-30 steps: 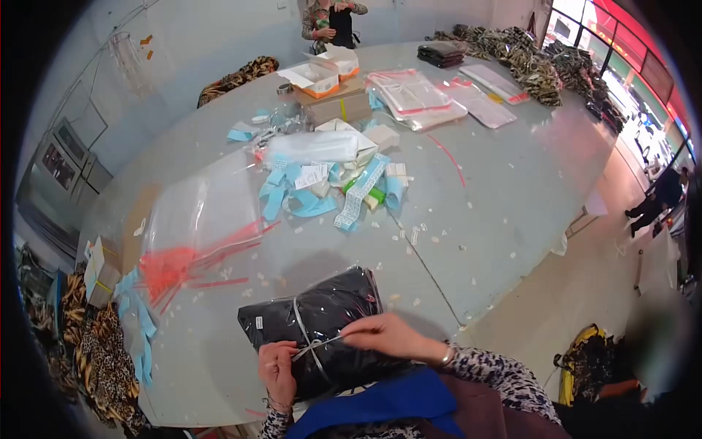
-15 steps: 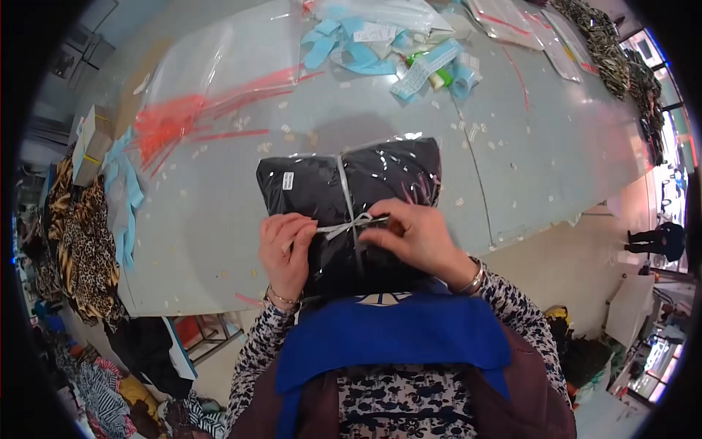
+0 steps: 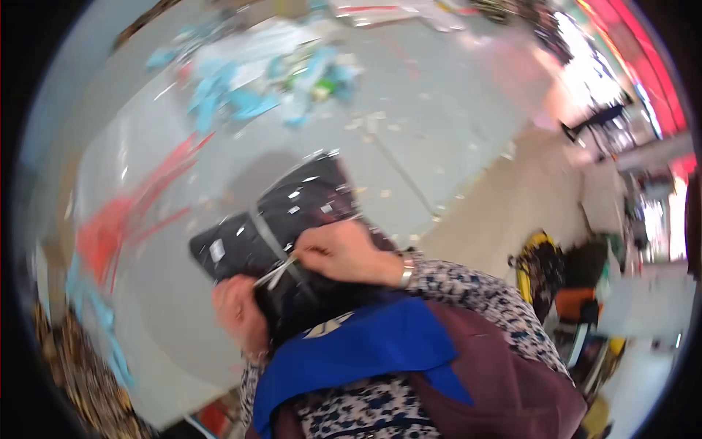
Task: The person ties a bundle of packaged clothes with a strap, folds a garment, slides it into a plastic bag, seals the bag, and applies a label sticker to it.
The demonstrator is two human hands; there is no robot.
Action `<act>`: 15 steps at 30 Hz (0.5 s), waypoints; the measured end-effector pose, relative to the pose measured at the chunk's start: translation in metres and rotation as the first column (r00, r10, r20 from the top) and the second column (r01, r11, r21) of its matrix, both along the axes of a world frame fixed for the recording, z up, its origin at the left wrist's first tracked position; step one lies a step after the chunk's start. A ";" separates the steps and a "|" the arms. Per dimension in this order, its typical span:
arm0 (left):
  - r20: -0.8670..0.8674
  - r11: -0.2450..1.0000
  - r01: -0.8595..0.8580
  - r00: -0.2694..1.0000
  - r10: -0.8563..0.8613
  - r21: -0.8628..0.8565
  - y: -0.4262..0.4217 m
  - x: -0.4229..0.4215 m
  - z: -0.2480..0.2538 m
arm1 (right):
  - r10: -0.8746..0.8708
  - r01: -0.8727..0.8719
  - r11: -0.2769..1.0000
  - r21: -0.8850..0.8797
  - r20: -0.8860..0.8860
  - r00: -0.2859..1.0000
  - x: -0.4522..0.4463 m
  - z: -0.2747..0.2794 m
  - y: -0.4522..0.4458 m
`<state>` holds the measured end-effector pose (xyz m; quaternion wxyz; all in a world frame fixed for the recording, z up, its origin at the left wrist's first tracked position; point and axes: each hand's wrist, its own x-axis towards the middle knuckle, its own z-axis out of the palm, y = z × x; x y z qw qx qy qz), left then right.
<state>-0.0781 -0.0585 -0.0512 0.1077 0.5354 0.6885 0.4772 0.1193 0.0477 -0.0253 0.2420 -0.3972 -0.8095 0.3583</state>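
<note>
A black bundle in clear, shiny plastic (image 3: pixel 307 192) lies tilted at the table's near edge, with a small white label (image 3: pixel 217 250) at its left end. White ribbon (image 3: pixel 266 233) runs across it and meets in a knot near its middle. The fingers of my left hand (image 3: pixel 240 311) are closed on one ribbon end left of the knot. My right hand (image 3: pixel 344 252) is pinched shut on the ribbon just right of the knot, its fingertips partly hidden. Motion blurs both hands.
Red strips (image 3: pixel 110 234) lie on the grey table (image 3: pixel 395 219) to the left. Pale blue scraps (image 3: pixel 248 102) and clear plastic are heaped at the back. Leopard-print cloth (image 3: pixel 80 373) hangs at the lower left. A person (image 3: pixel 596 121) is far off at the upper right.
My view has swung to the right, so the table and bundle appear turned and shifted left. Both hands stay at the ribbon; the right hand covers more of the knot's right side.
</note>
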 end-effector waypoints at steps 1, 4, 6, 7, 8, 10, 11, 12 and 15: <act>0.077 1.000 -0.001 0.997 0.002 -0.013 0.000 -0.001 -0.006 | -0.032 0.032 0.999 -0.005 -0.105 0.994 0.000 -0.009 -0.002; 0.112 1.000 0.021 0.993 -0.022 0.011 -0.001 -0.006 -0.019 | -0.113 0.103 0.992 -0.074 -0.138 0.984 -0.001 -0.015 -0.008; 0.163 1.000 0.027 0.986 -0.027 0.004 0.000 -0.008 -0.016 | -0.136 0.129 0.990 -0.057 -0.167 0.976 -0.002 -0.022 -0.010; 0.197 1.000 0.016 0.980 -0.014 -0.010 0.001 -0.006 -0.018 | -0.142 0.134 0.989 -0.064 -0.155 0.978 -0.001 -0.024 -0.010; 0.226 1.000 0.004 0.974 0.002 -0.026 0.002 -0.005 -0.019 | -0.146 0.136 0.988 -0.073 -0.147 0.978 0.000 -0.025 -0.011; 0.243 0.999 0.016 0.970 -0.006 -0.038 0.000 -0.010 -0.020 | -0.138 0.122 0.986 -0.117 -0.138 0.981 0.000 -0.022 -0.011; 0.239 0.999 0.046 0.970 -0.039 -0.024 -0.001 -0.014 -0.021 | -0.131 0.113 0.983 -0.142 -0.131 0.983 0.002 -0.017 -0.010; 0.238 0.997 0.078 0.968 -0.074 -0.006 0.000 -0.016 -0.021 | -0.127 0.106 0.981 -0.163 -0.119 0.985 0.007 -0.011 -0.007; 0.261 0.976 0.183 0.943 -0.209 0.120 -0.008 -0.025 -0.015 | -0.126 0.038 0.940 -0.339 -0.244 0.961 0.029 0.012 0.003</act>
